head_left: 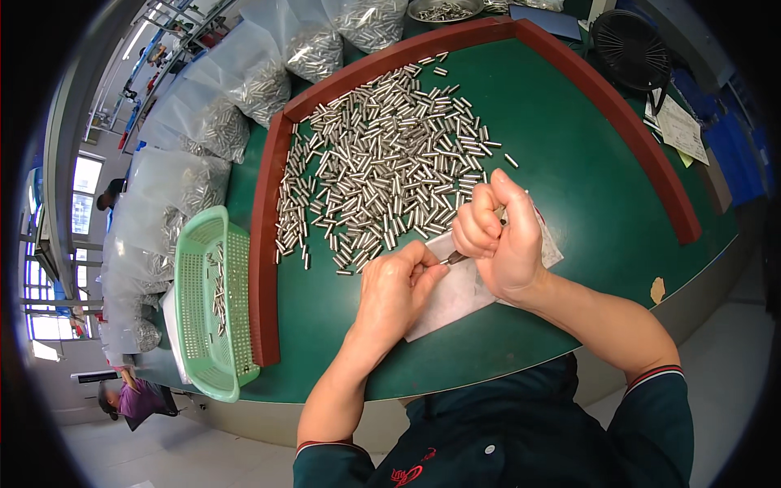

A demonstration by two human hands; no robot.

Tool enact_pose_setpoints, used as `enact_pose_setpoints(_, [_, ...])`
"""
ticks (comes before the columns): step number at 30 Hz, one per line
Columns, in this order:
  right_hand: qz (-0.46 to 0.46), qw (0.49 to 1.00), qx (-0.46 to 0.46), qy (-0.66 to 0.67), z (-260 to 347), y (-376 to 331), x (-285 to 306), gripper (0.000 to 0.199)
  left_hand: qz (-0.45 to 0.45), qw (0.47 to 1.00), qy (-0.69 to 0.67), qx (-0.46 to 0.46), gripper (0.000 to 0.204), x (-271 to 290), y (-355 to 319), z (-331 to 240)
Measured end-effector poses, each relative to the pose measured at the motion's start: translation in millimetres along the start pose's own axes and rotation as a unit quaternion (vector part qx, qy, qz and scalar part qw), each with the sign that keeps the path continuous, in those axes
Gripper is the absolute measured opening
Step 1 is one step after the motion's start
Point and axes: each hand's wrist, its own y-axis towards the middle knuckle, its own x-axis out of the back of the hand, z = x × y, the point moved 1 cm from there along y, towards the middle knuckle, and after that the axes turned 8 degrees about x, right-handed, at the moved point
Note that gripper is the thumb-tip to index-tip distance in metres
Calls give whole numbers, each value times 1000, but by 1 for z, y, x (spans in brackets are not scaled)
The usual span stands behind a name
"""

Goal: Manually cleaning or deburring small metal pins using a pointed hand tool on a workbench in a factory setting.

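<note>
My left hand (390, 291) is closed, thumb and forefinger pinching a small shiny metal piece that mostly hides behind the fingertips. Curled into a fist, my right hand (506, 237) grips a slim tool whose dark pointed tip (457, 257) meets the metal piece at my left fingertips. The rest of that tool is covered by my fingers. Both hands are above a whitish sheet (447, 307) on the green table. Just beyond them spreads a large heap of short metal pins (390, 154).
A dark red wooden border (264, 244) frames the green tabletop (569, 146). Left of it stands a light green basket (244, 325) with some pins. Clear bags of pins (313, 53) line the far left edge. A black fan (630, 50) and papers (682, 130) lie at the far right.
</note>
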Motion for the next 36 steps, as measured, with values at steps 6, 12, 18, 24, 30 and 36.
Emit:
enact_pose_setpoints(6, [7, 1000, -15, 5, 2, 0, 0, 45, 0, 1000, -3, 0, 11, -1, 1, 1])
enact_pose_setpoints(12, [5, 1000, -12, 3, -1, -1, 0, 43, -10, 1000, -1, -9, 11, -1, 0, 2])
enact_pose_setpoints(18, [18, 998, -4, -53, -3, -4, -2, 43, -11, 1000, -19, -4, 11, -3, 2, -1])
enact_pose_setpoints(24, [15, 988, 48, -146, -6, -3, -17, 41, -11, 1000, -16, -13, 11, -1, 4, -3])
enact_pose_setpoints(30, [30, 984, 53, -167, -5, -6, -15, 40, -14, 1000, -11, -4, 11, -1, 0, -3])
enact_pose_setpoints(36, [52, 996, 24, -71, -1, -3, 3, 40, 177, 751, -626, 115, 8, 23, 10, 18])
